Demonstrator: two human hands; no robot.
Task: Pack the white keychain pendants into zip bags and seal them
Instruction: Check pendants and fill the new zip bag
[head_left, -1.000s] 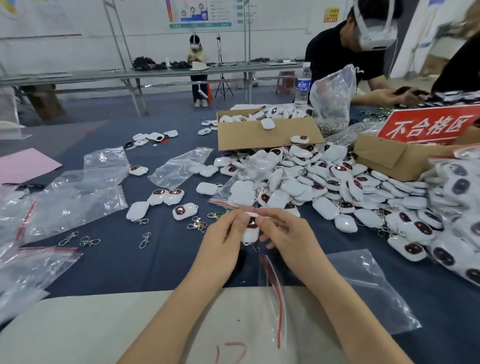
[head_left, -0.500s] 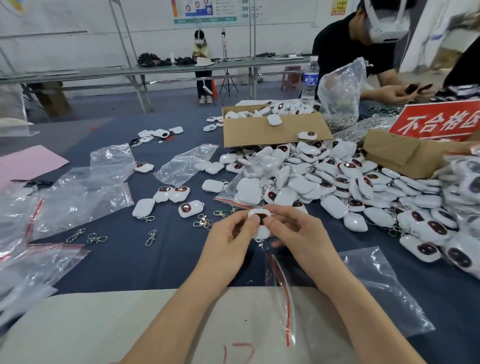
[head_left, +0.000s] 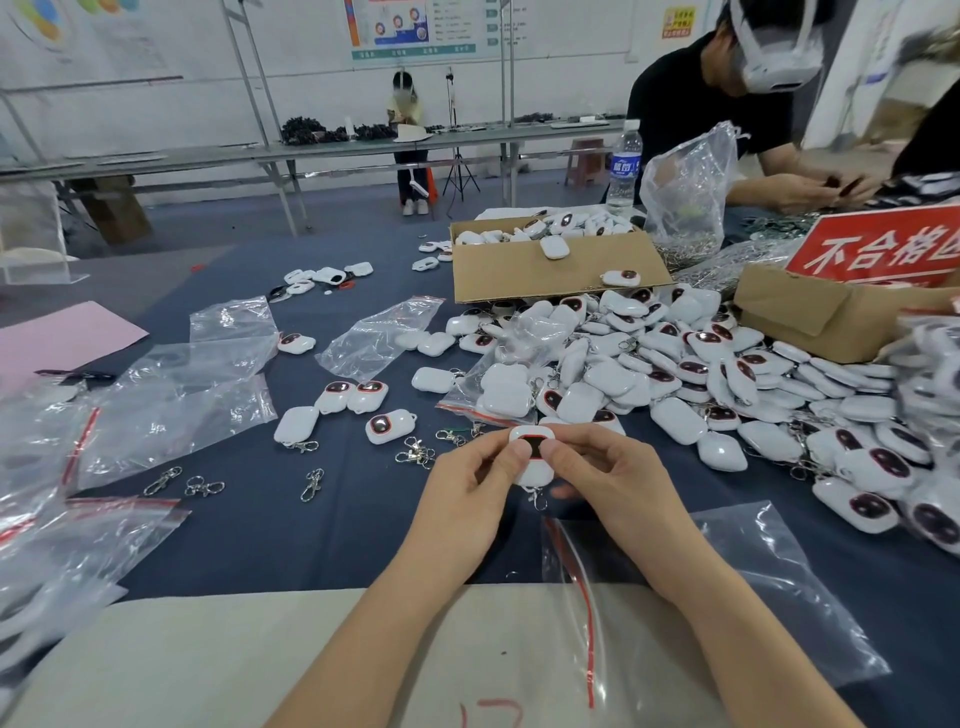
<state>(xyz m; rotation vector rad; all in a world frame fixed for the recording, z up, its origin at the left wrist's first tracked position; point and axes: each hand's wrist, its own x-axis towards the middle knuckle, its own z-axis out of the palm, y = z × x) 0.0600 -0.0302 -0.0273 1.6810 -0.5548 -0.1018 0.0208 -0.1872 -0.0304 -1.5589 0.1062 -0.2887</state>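
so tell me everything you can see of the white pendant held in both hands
The white rounded plastic-looking pendant is glossy, with a dark oval window ringed in red facing the camera. A small metal clasp hangs from its lower end. It is held upright above the dark blue tablecloth, pinched at its sides by the left hand and right hand, just beyond the clear zip bag with a red strip.

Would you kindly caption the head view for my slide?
Left hand and right hand pinch a white pendant near a zip bag.
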